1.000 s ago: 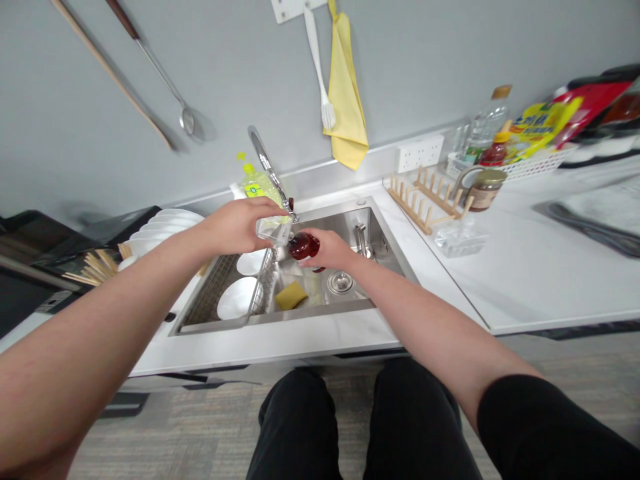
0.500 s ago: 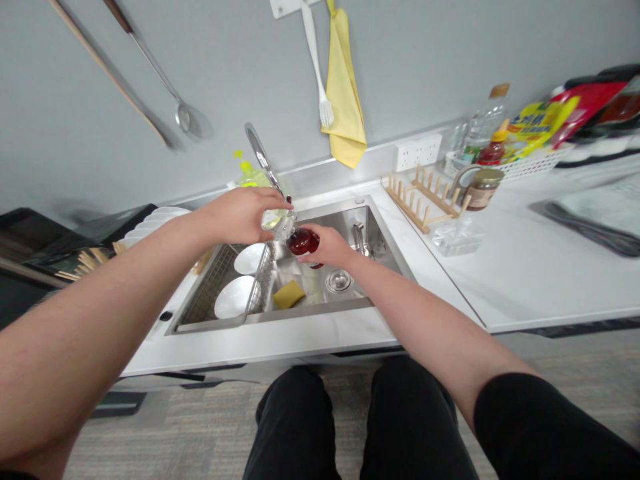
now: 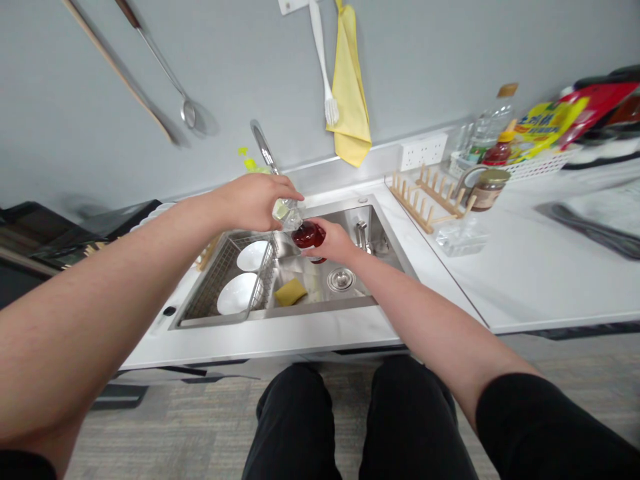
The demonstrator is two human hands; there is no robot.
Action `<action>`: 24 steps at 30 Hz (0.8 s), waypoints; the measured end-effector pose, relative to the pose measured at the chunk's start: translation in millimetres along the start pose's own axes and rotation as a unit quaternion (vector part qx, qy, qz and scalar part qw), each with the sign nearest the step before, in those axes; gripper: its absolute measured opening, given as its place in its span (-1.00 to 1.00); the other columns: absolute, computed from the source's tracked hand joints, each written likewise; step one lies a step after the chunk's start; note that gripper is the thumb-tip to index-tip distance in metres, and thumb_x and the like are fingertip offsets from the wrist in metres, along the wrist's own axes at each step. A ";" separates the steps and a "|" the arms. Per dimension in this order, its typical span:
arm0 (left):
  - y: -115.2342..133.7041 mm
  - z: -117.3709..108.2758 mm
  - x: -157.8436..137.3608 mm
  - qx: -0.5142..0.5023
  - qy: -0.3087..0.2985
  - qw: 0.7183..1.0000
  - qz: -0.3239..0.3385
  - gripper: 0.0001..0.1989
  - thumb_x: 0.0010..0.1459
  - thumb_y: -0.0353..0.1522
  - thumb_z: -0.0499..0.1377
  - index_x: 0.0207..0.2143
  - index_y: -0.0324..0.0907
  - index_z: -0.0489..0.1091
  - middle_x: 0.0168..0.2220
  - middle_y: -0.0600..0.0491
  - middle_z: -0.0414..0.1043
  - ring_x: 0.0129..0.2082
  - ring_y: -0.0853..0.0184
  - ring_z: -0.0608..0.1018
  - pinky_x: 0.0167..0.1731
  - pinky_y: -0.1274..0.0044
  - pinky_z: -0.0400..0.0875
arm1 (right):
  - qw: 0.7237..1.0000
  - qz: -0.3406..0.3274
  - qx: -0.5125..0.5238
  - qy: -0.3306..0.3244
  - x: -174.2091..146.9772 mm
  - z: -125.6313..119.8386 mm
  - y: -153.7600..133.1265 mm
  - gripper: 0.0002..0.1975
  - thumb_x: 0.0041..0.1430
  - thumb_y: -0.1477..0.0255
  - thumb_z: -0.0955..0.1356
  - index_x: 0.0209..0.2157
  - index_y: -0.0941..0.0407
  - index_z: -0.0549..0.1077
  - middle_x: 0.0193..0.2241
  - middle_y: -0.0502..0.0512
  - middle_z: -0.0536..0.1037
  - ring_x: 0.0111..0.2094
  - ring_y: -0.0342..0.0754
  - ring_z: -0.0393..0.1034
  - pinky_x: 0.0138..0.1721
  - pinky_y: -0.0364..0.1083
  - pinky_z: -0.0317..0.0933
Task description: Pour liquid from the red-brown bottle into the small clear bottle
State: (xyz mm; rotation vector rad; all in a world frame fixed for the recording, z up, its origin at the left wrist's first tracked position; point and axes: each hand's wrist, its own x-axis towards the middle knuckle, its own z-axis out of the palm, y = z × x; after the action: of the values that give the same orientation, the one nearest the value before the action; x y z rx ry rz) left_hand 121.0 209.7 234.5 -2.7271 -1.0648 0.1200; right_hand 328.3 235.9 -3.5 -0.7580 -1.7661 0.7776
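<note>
My left hand [image 3: 263,200] is closed around a clear bottle [image 3: 290,212] with a pale label, which it holds tilted above the sink [image 3: 320,308]. The neck of this bottle points down at a dark red bottle [image 3: 306,235]. My right hand [image 3: 333,241] grips that red bottle from the right, over the basin. The two bottles meet or nearly meet; whether they touch I cannot tell. Below them a yellow sponge [image 3: 290,292] lies in the basin, left of the drain [image 3: 341,279].
A wire rack [image 3: 215,280] with white bowls [image 3: 240,293] fills the sink's left side. The faucet [image 3: 263,147] rises behind my left hand. On the right counter stand a wooden dish rack [image 3: 430,197], a brown jar [image 3: 490,190] and a clear plastic box [image 3: 461,239]. A yellow cloth [image 3: 350,93] hangs above.
The view has shifted slightly, so the scene sits a little further right. Both hands keep hold of their bottles, and the clear one stays tilted toward the red one.
</note>
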 end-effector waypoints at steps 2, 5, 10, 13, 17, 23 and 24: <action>0.3 -0.2 2.3 -0.001 0.000 1.000 0.001 -0.20 0.06 -0.16 0.43 0.40 0.07 0.56 0.32 -0.01 0.59 0.28 -0.08 0.62 0.34 0.24 0.45 | 1.000 0.001 -0.001 0.000 0.4 -0.3 1.1 -0.09 -0.10 0.25 0.75 0.30 0.02 0.56 0.14 0.19 0.76 0.14 0.26 0.71 0.27 0.22 0.52; 0.5 -0.3 4.7 -0.002 0.003 1.000 0.001 -0.20 0.05 -0.15 0.43 0.40 0.08 0.57 0.31 0.00 0.60 0.28 -0.09 0.63 0.34 0.23 0.44 | 1.000 0.002 -0.007 0.008 0.8 -0.9 1.5 -0.10 -0.11 0.25 0.76 0.30 0.00 0.57 0.12 0.17 0.77 0.13 0.26 0.71 0.26 0.22 0.52; 1.3 -0.8 6.1 0.006 0.005 1.000 -0.004 -0.20 0.04 -0.15 0.41 0.39 0.04 0.57 0.31 0.00 0.60 0.28 -0.09 0.63 0.32 0.24 0.46 | 1.000 0.004 0.002 0.008 1.1 -2.1 1.1 -0.10 -0.11 0.24 0.76 0.29 0.00 0.57 0.13 0.17 0.77 0.14 0.26 0.70 0.28 0.24 0.52; 1.0 -0.9 6.5 0.005 0.005 1.000 -0.004 -0.19 0.04 -0.14 0.40 0.40 0.05 0.56 0.31 0.00 0.59 0.28 -0.10 0.62 0.34 0.23 0.44 | 1.000 0.005 0.006 0.005 1.2 -2.8 0.3 -0.10 -0.10 0.25 0.76 0.29 0.00 0.57 0.12 0.16 0.77 0.13 0.25 0.70 0.28 0.25 0.53; -0.4 -0.8 8.4 0.001 0.004 1.000 -0.003 -0.18 0.03 -0.13 0.41 0.40 0.08 0.56 0.30 0.02 0.60 0.27 -0.10 0.62 0.35 0.21 0.45 | 1.000 0.002 -0.002 0.004 1.1 -3.3 -2.1 -0.11 -0.09 0.26 0.75 0.30 0.00 0.57 0.13 0.16 0.77 0.13 0.24 0.71 0.28 0.24 0.53; -0.2 -0.9 12.5 -0.006 0.005 1.000 0.000 -0.21 0.03 -0.13 0.41 0.37 0.10 0.58 0.27 0.03 0.61 0.27 -0.11 0.62 0.35 0.18 0.44 | 1.000 0.013 -0.005 0.005 1.3 -3.3 -2.7 -0.10 -0.12 0.26 0.75 0.30 -0.01 0.57 0.12 0.15 0.77 0.16 0.29 0.70 0.30 0.26 0.52; 0.1 -1.3 12.9 -0.007 0.004 1.000 0.000 -0.21 0.03 -0.13 0.41 0.37 0.09 0.58 0.27 0.03 0.61 0.27 -0.12 0.61 0.36 0.18 0.43 | 1.000 0.013 -0.003 0.007 1.3 -3.2 -2.6 -0.10 -0.12 0.26 0.75 0.29 0.00 0.58 0.12 0.16 0.77 0.15 0.29 0.69 0.30 0.26 0.51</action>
State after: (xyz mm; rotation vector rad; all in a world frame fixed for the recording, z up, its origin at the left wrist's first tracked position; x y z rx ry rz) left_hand 130.8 218.1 235.7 -2.7387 -1.0673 0.1024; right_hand 330.7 235.9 0.2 -0.7891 -1.7506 0.7827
